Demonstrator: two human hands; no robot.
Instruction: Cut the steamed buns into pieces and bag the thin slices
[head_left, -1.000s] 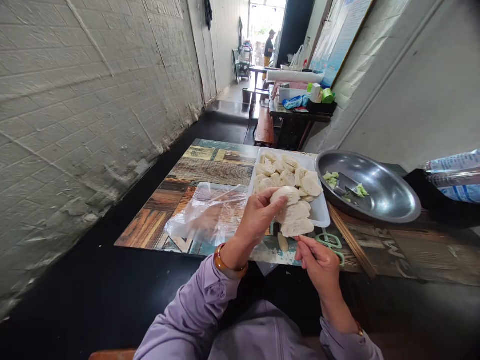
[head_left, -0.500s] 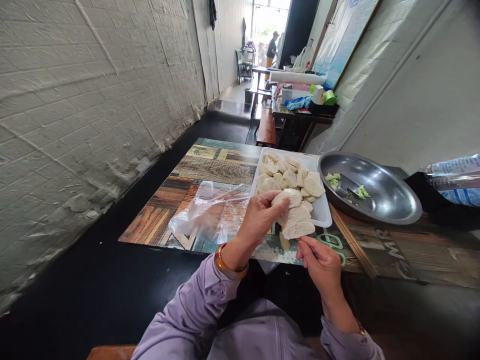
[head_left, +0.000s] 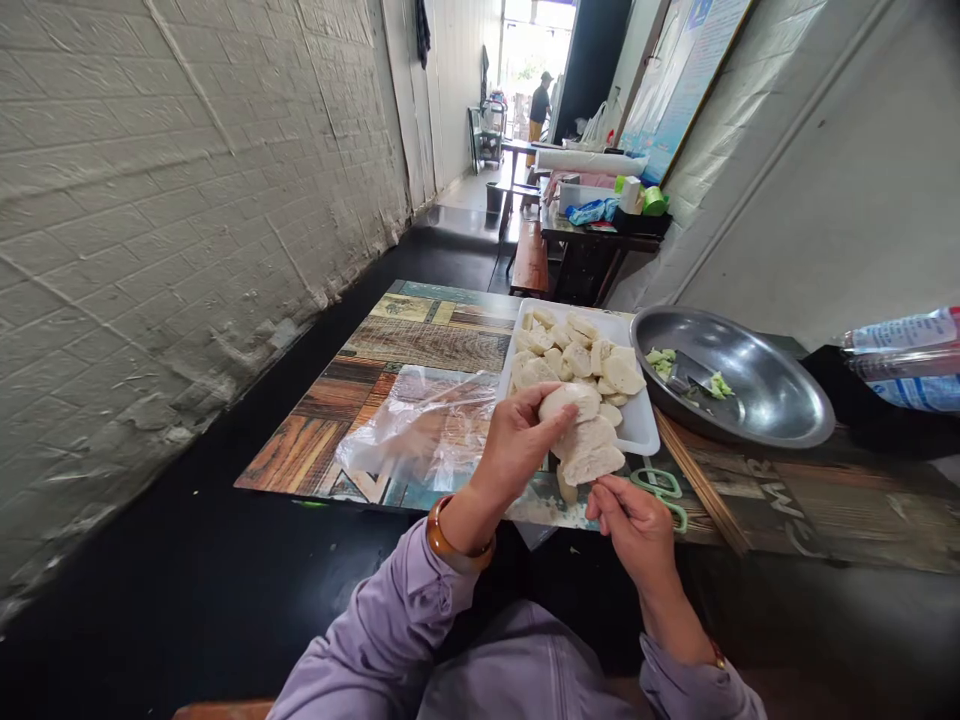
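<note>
My left hand is closed around several pale, spongy food slices lined up one behind another, above the near edge of a white tray. Just below the lowest slice, my right hand pinches what looks like the end of a thin skewer; most of it is hidden by slices and fingers. More pale slices lie heaped in the tray. One small piece is under the held slices. Green-handled scissors lie beside my right hand, partly covered by it.
A bundle of thin wooden sticks lies right of the tray. Behind it stands a steel basin with green scraps. Clear plastic film covers part of the patterned tabletop on the left. A person stands far off by the doorway.
The view has shifted slightly, so the table things sit a little further left. Both hands keep the same hold on the slices and the thin stick.
</note>
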